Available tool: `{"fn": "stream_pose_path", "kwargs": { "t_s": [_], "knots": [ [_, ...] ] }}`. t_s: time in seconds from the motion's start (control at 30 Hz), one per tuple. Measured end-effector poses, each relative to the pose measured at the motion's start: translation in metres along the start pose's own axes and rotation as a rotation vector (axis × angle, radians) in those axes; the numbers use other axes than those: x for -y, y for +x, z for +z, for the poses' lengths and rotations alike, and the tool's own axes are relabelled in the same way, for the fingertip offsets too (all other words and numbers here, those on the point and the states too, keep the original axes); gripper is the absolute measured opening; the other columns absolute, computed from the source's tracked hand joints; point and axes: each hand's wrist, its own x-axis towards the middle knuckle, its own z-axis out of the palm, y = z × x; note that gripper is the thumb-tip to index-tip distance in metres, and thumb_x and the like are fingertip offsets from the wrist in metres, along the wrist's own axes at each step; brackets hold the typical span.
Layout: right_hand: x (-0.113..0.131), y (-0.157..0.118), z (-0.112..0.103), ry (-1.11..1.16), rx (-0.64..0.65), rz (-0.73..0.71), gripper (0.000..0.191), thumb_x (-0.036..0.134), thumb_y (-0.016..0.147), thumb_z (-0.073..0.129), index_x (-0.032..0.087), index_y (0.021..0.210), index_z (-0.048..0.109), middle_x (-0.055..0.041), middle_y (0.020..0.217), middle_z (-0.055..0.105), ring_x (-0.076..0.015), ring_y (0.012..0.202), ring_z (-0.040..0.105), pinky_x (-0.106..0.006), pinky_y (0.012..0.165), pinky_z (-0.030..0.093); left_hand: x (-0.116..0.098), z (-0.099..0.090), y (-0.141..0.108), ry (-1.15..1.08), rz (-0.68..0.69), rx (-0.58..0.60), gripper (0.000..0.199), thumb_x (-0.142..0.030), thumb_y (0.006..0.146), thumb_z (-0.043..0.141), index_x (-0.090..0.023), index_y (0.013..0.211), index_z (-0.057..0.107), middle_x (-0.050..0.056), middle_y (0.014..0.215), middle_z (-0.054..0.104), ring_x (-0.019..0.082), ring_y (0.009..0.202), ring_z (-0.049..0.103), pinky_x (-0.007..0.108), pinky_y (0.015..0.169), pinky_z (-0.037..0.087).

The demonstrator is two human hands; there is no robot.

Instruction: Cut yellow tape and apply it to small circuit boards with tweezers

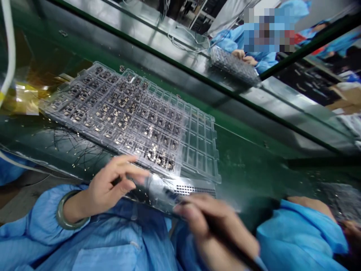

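My left hand [108, 186] hovers at the near edge of the clear plastic trays, its fingers stretched out and thumb apart, holding nothing I can see. In my right hand [214, 229], blurred by motion, is a slim black pen-like tool [234, 246], slanting down to the right. Its exact kind does not show. Near those fingertips lies a clear sheet with rows of small dark rectangles [187, 189]. A small blurred dark piece [170, 194] is just left of the fingertips. Small circuit boards [124, 101] fill many pockets of the overlapping trays [201, 150].
Thin black wires [81, 146] spread over the green bench [242, 150] at the left, by amber tape [26, 99]. A white cable [9, 56] hangs there. A neighbour's blue sleeve [299, 229] is close on the right. Another person works across the metal rail [180, 58].
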Motion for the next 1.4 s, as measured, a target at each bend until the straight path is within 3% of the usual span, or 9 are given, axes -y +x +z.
{"fn": "stream_pose_path", "kwargs": {
  "t_s": [0.1,0.27,0.4,0.5,0.77,0.97,1.13,1.27,1.4],
  "knots": [
    [-0.014,0.042,0.01,-0.245,-0.405,0.031,0.009,0.022,0.088,0.07,0.021,0.096,0.074,-0.0032,0.076,0.075,-0.0183,0.063,0.071,-0.029,0.06,0.059,0.01,-0.003,0.0,0.025,0.027,-0.362,0.044,-0.032,0.096,0.056,-0.021,0.137,0.045,0.012,0.13,0.066,0.019,0.112,0.066,0.033,0.099,0.053],
    [-0.035,0.098,0.064,-0.71,-0.164,-0.334,0.017,0.011,0.089,0.06,0.018,0.097,0.073,-0.0116,0.103,0.076,-0.0259,0.091,0.071,-0.033,0.073,0.057,0.013,-0.008,-0.001,0.127,-0.008,-0.557,0.035,-0.019,0.094,0.057,-0.018,0.129,0.052,0.011,0.122,0.069,0.019,0.114,0.065,0.037,0.102,0.052],
    [-0.037,0.102,0.096,-0.774,0.325,-0.462,0.015,0.009,0.09,0.056,0.015,0.094,0.07,-0.0115,0.107,0.075,-0.0231,0.085,0.068,-0.03,0.07,0.053,0.014,-0.015,-0.007,0.16,-0.029,-0.577,0.028,-0.016,0.094,0.056,-0.018,0.122,0.058,0.007,0.114,0.072,0.017,0.106,0.069,0.033,0.098,0.055],
    [-0.038,0.095,0.102,-0.722,0.499,-0.421,0.013,0.012,0.093,0.057,0.015,0.097,0.069,-0.0106,0.107,0.075,-0.0222,0.085,0.068,-0.03,0.072,0.052,0.014,-0.022,-0.009,0.201,-0.068,-0.585,0.02,-0.018,0.095,0.055,-0.018,0.113,0.063,0.006,0.106,0.073,0.016,0.097,0.071,0.032,0.092,0.057],
    [-0.044,0.097,0.095,-0.612,0.487,-0.335,0.022,0.018,0.093,0.063,0.016,0.114,0.069,-0.0091,0.121,0.073,-0.0236,0.101,0.069,-0.032,0.081,0.057,0.014,-0.028,-0.004,0.307,-0.067,-0.536,0.019,-0.016,0.095,0.053,-0.02,0.11,0.064,0.003,0.101,0.073,0.015,0.09,0.07,0.03,0.089,0.056],
    [-0.04,0.115,0.087,-0.592,0.632,-0.293,0.022,0.031,0.089,0.071,0.02,0.108,0.073,-0.0078,0.119,0.074,-0.0243,0.099,0.071,-0.034,0.078,0.059,0.02,-0.033,0.015,0.868,0.178,-0.315,0.027,-0.016,0.09,0.059,-0.021,0.117,0.062,0.01,0.123,0.068,0.028,0.123,0.058,0.047,0.104,0.043],
    [-0.034,0.114,0.088,-0.59,0.689,-0.302,0.021,0.019,0.09,0.068,0.02,0.111,0.071,-0.009,0.113,0.073,-0.0234,0.094,0.071,-0.031,0.071,0.058,0.026,-0.034,0.022,1.096,0.227,-0.252,0.021,-0.014,0.089,0.059,-0.02,0.109,0.064,0.01,0.118,0.072,0.03,0.119,0.062,0.046,0.099,0.037],
    [-0.037,0.119,0.085,-0.421,0.624,-0.197,0.022,0.014,0.088,0.068,0.02,0.109,0.071,-0.0073,0.108,0.072,-0.0206,0.09,0.071,-0.029,0.072,0.056,0.029,-0.033,0.02,1.104,0.249,-0.265,0.027,-0.013,0.089,0.059,-0.02,0.114,0.062,0.01,0.117,0.073,0.031,0.118,0.062,0.045,0.097,0.035],
    [-0.055,0.165,0.071,-0.141,0.312,-0.049,0.012,0.013,0.086,0.066,0.014,0.095,0.073,-0.0056,0.092,0.075,-0.0208,0.086,0.07,-0.032,0.08,0.054,0.03,-0.032,0.02,1.061,0.256,-0.28,0.03,-0.011,0.088,0.06,-0.021,0.116,0.061,0.01,0.119,0.072,0.03,0.12,0.061,0.045,0.098,0.034]
  ]
}}
